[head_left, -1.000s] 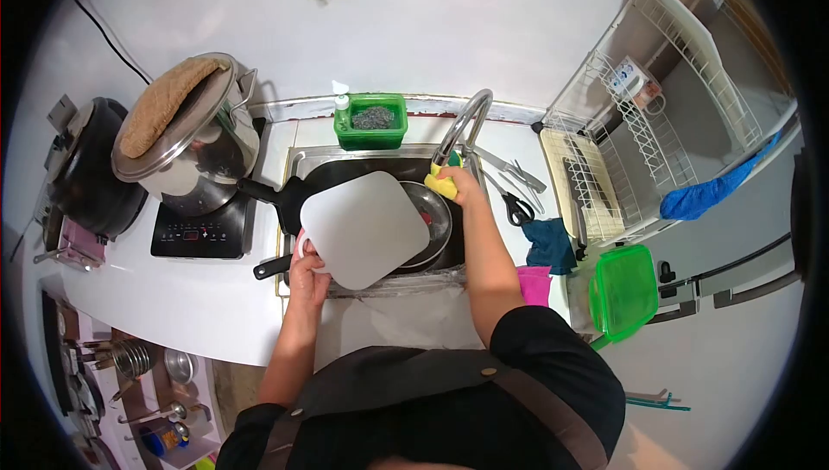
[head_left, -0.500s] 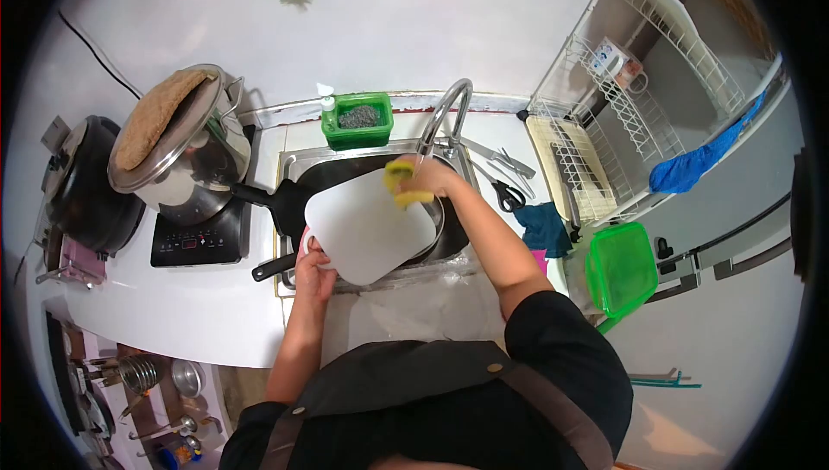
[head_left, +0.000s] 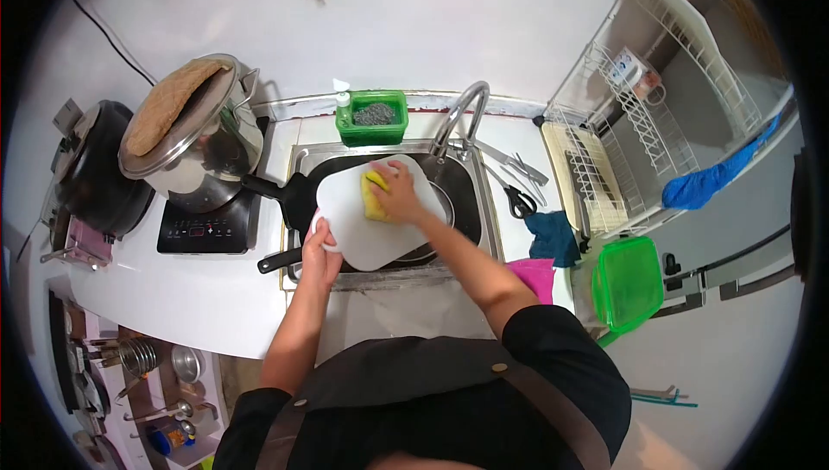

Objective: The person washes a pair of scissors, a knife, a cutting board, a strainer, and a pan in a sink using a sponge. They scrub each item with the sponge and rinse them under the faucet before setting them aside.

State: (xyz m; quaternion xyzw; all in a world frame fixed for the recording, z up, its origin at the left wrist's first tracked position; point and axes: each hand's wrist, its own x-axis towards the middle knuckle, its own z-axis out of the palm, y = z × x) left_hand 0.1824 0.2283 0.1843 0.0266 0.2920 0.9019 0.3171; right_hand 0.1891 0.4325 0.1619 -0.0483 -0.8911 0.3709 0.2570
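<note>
As the left grip [head_left: 321, 252] holds it, the board [head_left: 371, 247] looks white, rounded; the right grip [head_left: 400, 194] clasps a sponge [head_left: 373, 202].

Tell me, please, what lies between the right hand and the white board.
In the head view, a yellow sponge lies between them: the right hand holds it against the white board.

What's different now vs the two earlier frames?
The right hand moved the sponge left, from under the faucet a second ago, past the board's near-faucet corner, onto the middle of its face. The board shifted slightly toward the back of the sink. Nothing let go or newly grasped.

Same: left hand on the board's edge; pot and scissors in place.
</note>
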